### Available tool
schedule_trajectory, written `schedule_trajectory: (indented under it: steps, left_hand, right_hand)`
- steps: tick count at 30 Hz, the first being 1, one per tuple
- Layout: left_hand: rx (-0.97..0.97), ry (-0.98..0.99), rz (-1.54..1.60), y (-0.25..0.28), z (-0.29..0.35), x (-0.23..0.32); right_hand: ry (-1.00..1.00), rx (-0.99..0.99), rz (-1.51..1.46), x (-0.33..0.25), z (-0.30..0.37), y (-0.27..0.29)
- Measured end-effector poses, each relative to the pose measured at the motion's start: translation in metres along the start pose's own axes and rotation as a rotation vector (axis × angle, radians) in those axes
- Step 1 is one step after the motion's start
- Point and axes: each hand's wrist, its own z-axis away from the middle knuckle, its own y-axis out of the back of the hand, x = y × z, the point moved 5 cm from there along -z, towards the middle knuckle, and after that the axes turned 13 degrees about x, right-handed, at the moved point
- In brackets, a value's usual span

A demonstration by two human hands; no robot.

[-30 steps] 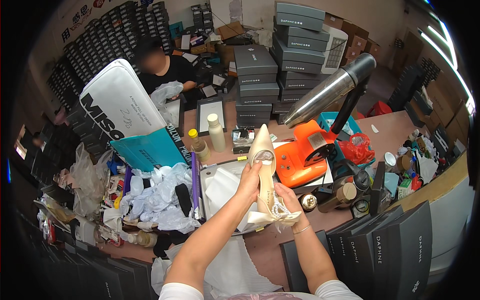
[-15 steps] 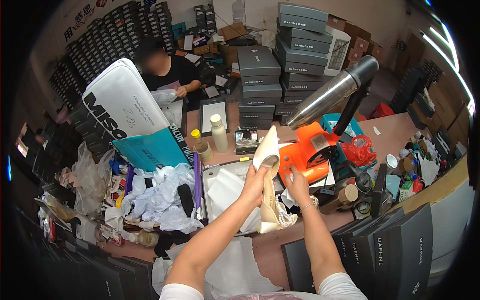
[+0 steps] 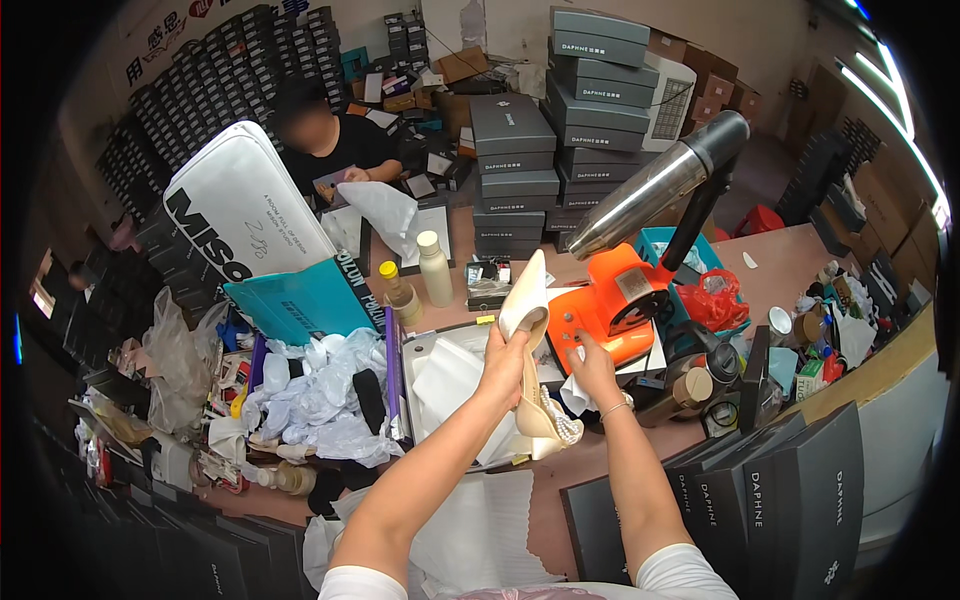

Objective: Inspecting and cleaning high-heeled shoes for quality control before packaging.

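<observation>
My left hand (image 3: 505, 365) grips a cream pointed-toe shoe (image 3: 527, 300) around its middle, toe pointing up and away. A pearl-beaded strap (image 3: 567, 428) hangs at its lower heel end. My right hand (image 3: 594, 370) is closed on a crumpled white tissue (image 3: 575, 396), which shows below its thumb. That hand is just in front of the orange base of a hot-air machine (image 3: 600, 330), whose slanted silver barrel (image 3: 645, 190) rises above it. Under the shoe lies an open shoebox (image 3: 408, 360) with white tissue paper (image 3: 450, 385) inside.
Dark grey shoeboxes (image 3: 515, 135) are stacked behind the bench. Bottles (image 3: 434, 270) stand left of the machine, a kettle (image 3: 715, 350) right. Plastic bags (image 3: 330, 400) fill a purple-edged bin at left. More boxes (image 3: 800, 500) lean at front right. A person (image 3: 345, 150) works across the bench.
The shoe has turned slightly in my left hand, and its heel end has risen a little. My right hand has barely moved. Across the bench, the person's white bag has moved toward the bench.
</observation>
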Motion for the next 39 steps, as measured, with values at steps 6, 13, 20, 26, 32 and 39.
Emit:
schedule_trajectory:
  steps: [6,13,20,26,32,39]
  left_hand:
    - [0.046,-0.078,-0.04,0.001,0.004,0.004]
    - [0.076,-0.096,-0.064,0.001,0.0,0.004]
    - [0.056,-0.071,-0.074,0.0,-0.001,0.001]
    - [0.037,-0.022,-0.019,-0.001,-0.001,-0.002]
    - [-0.169,0.232,0.142,0.009,0.013,-0.004]
    - [-0.359,0.369,0.097,0.065,0.097,0.013]
  right_hand:
    - [-0.002,-0.01,-0.011,0.002,-0.001,0.0]
    - [0.008,0.0,-0.026,0.001,-0.001,0.0]
    - [0.012,-0.008,-0.02,0.001,0.0,-0.001]
    - [0.0,-0.021,-0.003,-0.003,0.001,0.003]
    - [0.023,-0.025,0.042,-0.005,0.003,0.002]
    - [0.094,-0.088,0.109,0.0,-0.003,-0.003]
